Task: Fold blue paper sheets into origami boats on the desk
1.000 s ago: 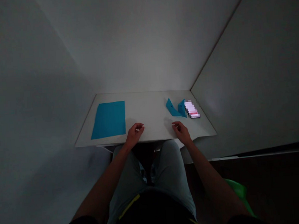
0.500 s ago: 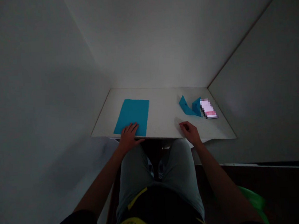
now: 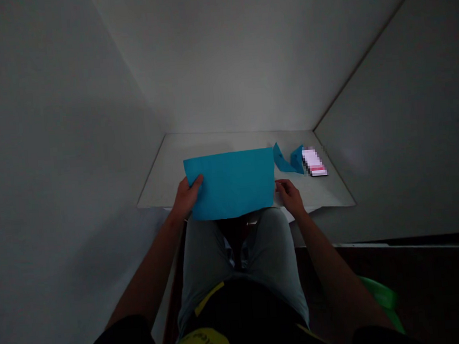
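A blue sheet of paper (image 3: 232,185) is raised over the front of the white table, its long side running left to right. My left hand (image 3: 187,195) grips its left edge, thumb on the upper face and fingers hidden behind. At the right edge of the sheet is my right hand (image 3: 290,195), fingers curled together with the tips close to the paper. Whether they touch it I cannot tell. Behind and right of the sheet lies a folded blue paper shape (image 3: 288,163) with raised ends.
A phone (image 3: 314,162), blurred on screen, lies by the folded paper on the white table (image 3: 162,180). Walls enclose the table at the left, back and right. My knees are under its front edge. Something green (image 3: 382,295) stands low at the right.
The blue sheet, flat on the table under my left hand before, is now lifted, turned sideways and moved right. My left hand has closed on its edge. My right hand has barely moved.
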`<state>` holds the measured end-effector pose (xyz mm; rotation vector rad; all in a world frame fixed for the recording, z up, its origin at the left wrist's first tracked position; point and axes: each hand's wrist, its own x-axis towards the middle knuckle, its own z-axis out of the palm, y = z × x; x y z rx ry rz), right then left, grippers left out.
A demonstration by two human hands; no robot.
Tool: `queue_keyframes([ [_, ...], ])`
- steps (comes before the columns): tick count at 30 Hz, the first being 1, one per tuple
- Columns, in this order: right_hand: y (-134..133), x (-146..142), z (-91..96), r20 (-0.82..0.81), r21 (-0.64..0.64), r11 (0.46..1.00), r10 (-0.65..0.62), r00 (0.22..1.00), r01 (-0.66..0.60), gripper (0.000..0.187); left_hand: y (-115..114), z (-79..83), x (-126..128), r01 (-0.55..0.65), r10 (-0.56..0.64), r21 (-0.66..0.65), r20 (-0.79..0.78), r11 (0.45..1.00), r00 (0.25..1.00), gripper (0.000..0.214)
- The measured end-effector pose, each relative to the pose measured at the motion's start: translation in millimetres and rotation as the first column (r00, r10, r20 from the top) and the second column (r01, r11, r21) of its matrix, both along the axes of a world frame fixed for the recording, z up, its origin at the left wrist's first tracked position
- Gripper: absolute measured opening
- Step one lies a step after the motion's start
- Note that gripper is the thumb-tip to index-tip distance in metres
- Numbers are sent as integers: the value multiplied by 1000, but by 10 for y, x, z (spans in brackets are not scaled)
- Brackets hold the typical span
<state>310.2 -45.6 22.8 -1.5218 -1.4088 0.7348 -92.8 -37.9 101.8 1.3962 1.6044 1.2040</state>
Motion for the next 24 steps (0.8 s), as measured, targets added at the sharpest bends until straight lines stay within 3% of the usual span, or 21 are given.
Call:
queue_keyframes([
  [7, -21, -22, 50, 39, -20, 999, 50, 998, -49, 59, 212, -435, -61, 19, -19, -154, -2, 988, 1000, 41],
  [11, -30, -35, 54, 97, -36, 997, 76, 992, -73, 59, 224, -533, -61, 62, -60, -174, 16, 983, 998, 47],
  [15, -58, -71, 47, 303, 5, 983, 175, 937, -185, 54, 249, -486, -66, 84, -69, -230, 74, 970, 995, 53],
  [19, -87, -109, 13, 569, 43, 950, 232, 789, -310, 46, 304, -325, -42, 139, -73, -286, 229, 948, 971, 65],
  [22, -123, -152, -12, 627, 42, 943, 233, 743, -330, 44, 376, -184, 67, 240, -159, -274, 287, 931, 945, 89],
  [24, -163, -208, -21, 642, 50, 938, 232, 731, -342, 42, 402, -143, 216, 316, -256, -255, 243, 914, 936, 101],
])
